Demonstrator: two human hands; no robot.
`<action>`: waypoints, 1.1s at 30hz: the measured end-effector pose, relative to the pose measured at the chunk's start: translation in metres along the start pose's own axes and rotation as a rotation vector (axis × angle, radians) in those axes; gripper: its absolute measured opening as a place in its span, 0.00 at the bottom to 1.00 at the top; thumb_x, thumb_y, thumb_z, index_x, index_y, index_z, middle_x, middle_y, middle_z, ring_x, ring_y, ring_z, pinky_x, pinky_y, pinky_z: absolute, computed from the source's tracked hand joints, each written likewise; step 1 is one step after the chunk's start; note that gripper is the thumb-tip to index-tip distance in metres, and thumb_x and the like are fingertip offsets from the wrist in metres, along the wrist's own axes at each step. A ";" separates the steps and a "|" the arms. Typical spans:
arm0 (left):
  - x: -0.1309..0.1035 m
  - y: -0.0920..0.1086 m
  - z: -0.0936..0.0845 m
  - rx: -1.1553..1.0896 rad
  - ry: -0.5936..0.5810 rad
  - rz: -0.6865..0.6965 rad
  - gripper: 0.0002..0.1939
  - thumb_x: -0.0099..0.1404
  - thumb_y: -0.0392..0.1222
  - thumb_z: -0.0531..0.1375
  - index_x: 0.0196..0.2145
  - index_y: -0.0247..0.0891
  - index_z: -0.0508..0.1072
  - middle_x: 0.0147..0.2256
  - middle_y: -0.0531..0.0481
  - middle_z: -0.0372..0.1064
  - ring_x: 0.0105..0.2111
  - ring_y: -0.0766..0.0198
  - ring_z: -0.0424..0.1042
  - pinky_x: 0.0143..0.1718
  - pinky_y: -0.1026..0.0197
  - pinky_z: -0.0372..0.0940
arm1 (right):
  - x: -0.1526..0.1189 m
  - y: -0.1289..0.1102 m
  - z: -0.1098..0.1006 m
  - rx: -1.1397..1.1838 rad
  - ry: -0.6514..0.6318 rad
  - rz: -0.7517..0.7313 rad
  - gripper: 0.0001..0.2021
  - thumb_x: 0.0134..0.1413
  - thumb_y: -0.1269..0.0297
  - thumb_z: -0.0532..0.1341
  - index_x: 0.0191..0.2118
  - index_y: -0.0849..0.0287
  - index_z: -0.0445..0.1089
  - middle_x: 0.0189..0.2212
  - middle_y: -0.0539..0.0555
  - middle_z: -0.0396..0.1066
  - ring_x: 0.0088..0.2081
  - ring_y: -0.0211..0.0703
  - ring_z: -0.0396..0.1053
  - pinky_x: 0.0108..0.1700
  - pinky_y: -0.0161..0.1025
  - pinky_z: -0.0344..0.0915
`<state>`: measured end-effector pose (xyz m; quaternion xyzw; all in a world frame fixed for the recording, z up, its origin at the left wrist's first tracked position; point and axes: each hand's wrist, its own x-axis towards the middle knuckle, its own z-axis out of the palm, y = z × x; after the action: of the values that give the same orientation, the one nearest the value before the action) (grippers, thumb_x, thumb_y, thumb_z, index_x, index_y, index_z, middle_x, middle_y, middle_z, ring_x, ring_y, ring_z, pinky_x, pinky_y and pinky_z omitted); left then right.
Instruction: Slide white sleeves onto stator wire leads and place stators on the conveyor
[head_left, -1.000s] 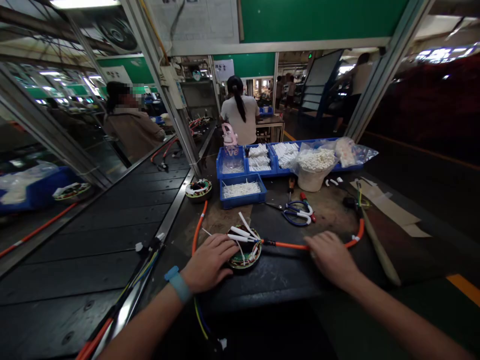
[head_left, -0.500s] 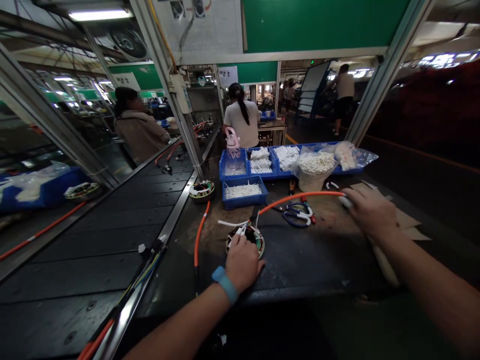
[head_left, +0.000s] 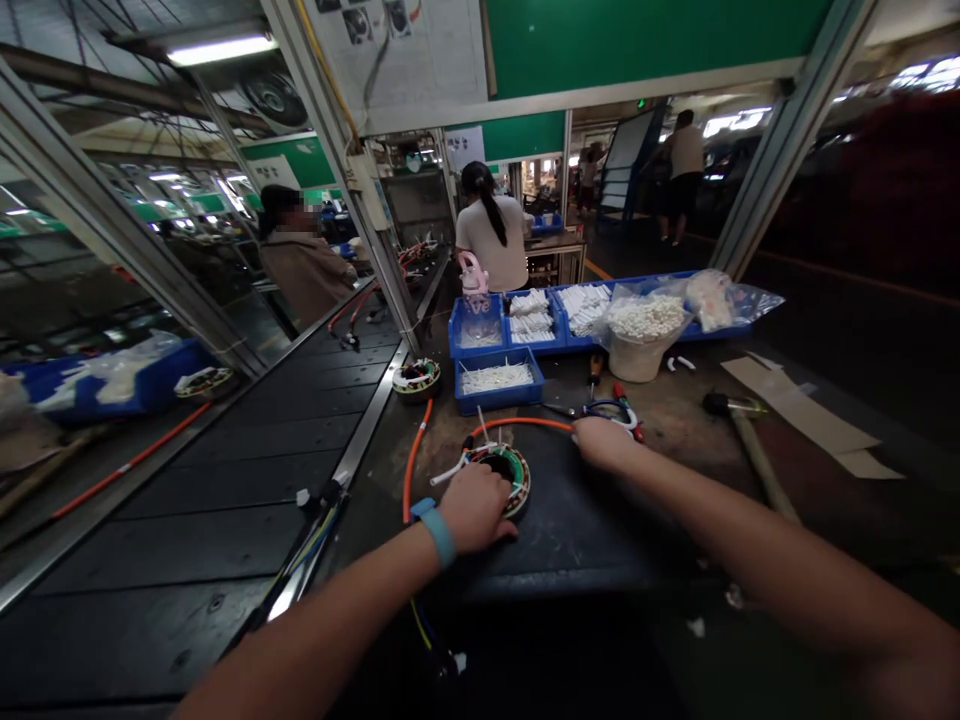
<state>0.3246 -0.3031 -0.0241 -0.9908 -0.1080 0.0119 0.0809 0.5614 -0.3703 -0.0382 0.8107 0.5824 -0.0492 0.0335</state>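
A motor stator point(head_left: 523, 487), ring-shaped with green and copper windings, lies on the dark bench in front of me. My left hand point(head_left: 474, 505), with a blue band at the wrist, has its fingers bent over the near left side of the ring; the fingertips are partly hidden. An orange cable point(head_left: 525, 422) arches from the stator's wires to the right. Its far end is in my right hand point(head_left: 606, 443), whose closed fingers hide it. Thin white sleeves point(head_left: 448, 473) stick out beside the stator.
Behind are blue bins point(head_left: 499, 385) of white tubes and a bagged tub point(head_left: 641, 340). Pliers point(head_left: 600, 408), a hammer point(head_left: 757, 450) and cardboard point(head_left: 799, 410) lie to the right. Another stator point(head_left: 416, 380) stands left, beside the conveyor point(head_left: 300, 450). Other people are farther off.
My right hand has moved left and nearer the stator with the cable, uncovering the hammer. My left hand has shifted slightly on the stator. The view has also shifted a little.
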 end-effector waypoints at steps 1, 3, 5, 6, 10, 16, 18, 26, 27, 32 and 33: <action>0.000 0.003 0.000 0.002 0.000 -0.059 0.22 0.49 0.56 0.66 0.31 0.34 0.71 0.30 0.43 0.72 0.33 0.53 0.70 0.35 0.55 0.61 | -0.001 -0.010 0.003 0.009 0.013 -0.032 0.11 0.58 0.74 0.52 0.41 0.66 0.70 0.33 0.61 0.72 0.35 0.45 0.71 0.36 0.40 0.65; -0.001 0.003 -0.004 -0.011 0.019 -0.124 0.26 0.46 0.58 0.67 0.35 0.34 0.71 0.32 0.43 0.72 0.35 0.52 0.70 0.39 0.54 0.61 | -0.005 -0.025 0.005 0.026 0.052 -0.107 0.13 0.57 0.75 0.50 0.42 0.68 0.71 0.36 0.66 0.71 0.39 0.50 0.71 0.39 0.43 0.64; -0.006 -0.004 -0.009 -0.047 0.043 -0.122 0.31 0.42 0.59 0.68 0.39 0.36 0.70 0.35 0.43 0.72 0.38 0.51 0.70 0.44 0.52 0.60 | -0.011 -0.033 0.007 0.043 0.086 -0.197 0.13 0.56 0.72 0.53 0.45 0.65 0.70 0.43 0.67 0.69 0.47 0.54 0.66 0.47 0.46 0.61; -0.009 -0.008 -0.011 -0.064 0.048 -0.110 0.31 0.41 0.58 0.69 0.39 0.36 0.70 0.36 0.44 0.72 0.39 0.52 0.70 0.45 0.52 0.59 | -0.015 -0.035 0.008 0.065 0.094 -0.260 0.15 0.55 0.70 0.56 0.48 0.63 0.68 0.47 0.66 0.66 0.51 0.54 0.63 0.50 0.47 0.59; -0.018 -0.018 -0.013 -0.070 0.021 -0.073 0.19 0.47 0.50 0.68 0.33 0.37 0.71 0.35 0.46 0.72 0.40 0.53 0.69 0.49 0.52 0.57 | -0.028 -0.045 0.027 0.349 0.119 -0.536 0.41 0.42 0.59 0.66 0.62 0.61 0.50 0.60 0.62 0.51 0.59 0.52 0.52 0.58 0.45 0.53; -0.012 -0.010 -0.016 0.006 -0.025 -0.086 0.23 0.44 0.51 0.70 0.35 0.36 0.72 0.35 0.45 0.72 0.40 0.52 0.69 0.56 0.44 0.48 | -0.035 -0.074 0.063 0.597 0.289 -0.502 0.50 0.38 0.62 0.68 0.65 0.61 0.39 0.64 0.64 0.38 0.63 0.53 0.43 0.61 0.49 0.48; -0.010 -0.011 -0.018 0.041 -0.041 -0.064 0.22 0.44 0.50 0.70 0.34 0.35 0.72 0.34 0.44 0.73 0.41 0.51 0.69 0.57 0.43 0.45 | -0.033 -0.080 0.066 0.611 0.315 -0.528 0.48 0.38 0.65 0.67 0.64 0.61 0.41 0.64 0.64 0.40 0.63 0.52 0.43 0.61 0.49 0.48; -0.007 -0.020 -0.013 -0.204 -0.160 -0.113 0.15 0.49 0.48 0.67 0.33 0.38 0.72 0.38 0.46 0.72 0.43 0.53 0.68 0.50 0.50 0.57 | -0.032 -0.089 0.059 0.576 0.301 -0.474 0.43 0.38 0.69 0.65 0.62 0.59 0.48 0.63 0.63 0.43 0.62 0.53 0.47 0.59 0.50 0.50; -0.006 -0.019 -0.012 -0.226 -0.169 -0.139 0.16 0.49 0.50 0.66 0.34 0.39 0.72 0.38 0.46 0.72 0.43 0.53 0.68 0.52 0.48 0.55 | -0.033 -0.090 0.059 0.576 0.298 -0.467 0.43 0.38 0.68 0.65 0.62 0.59 0.48 0.63 0.63 0.43 0.62 0.53 0.47 0.59 0.49 0.50; 0.001 -0.016 -0.005 -0.298 -0.227 -0.262 0.14 0.48 0.50 0.65 0.32 0.42 0.73 0.36 0.51 0.73 0.44 0.52 0.68 0.54 0.45 0.51 | -0.035 -0.093 0.055 0.578 0.287 -0.436 0.41 0.39 0.65 0.66 0.61 0.61 0.50 0.63 0.63 0.45 0.60 0.54 0.49 0.59 0.49 0.52; 0.002 -0.015 -0.004 -0.309 -0.227 -0.267 0.12 0.48 0.49 0.65 0.30 0.42 0.73 0.35 0.51 0.73 0.44 0.53 0.68 0.53 0.45 0.51 | -0.036 -0.094 0.054 0.577 0.286 -0.427 0.41 0.39 0.65 0.66 0.61 0.61 0.51 0.62 0.63 0.45 0.60 0.54 0.50 0.59 0.49 0.52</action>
<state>0.3235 -0.2889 -0.0173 -0.9606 -0.2471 0.0960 -0.0834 0.4592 -0.3800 -0.0869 0.6461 0.6991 -0.1032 -0.2884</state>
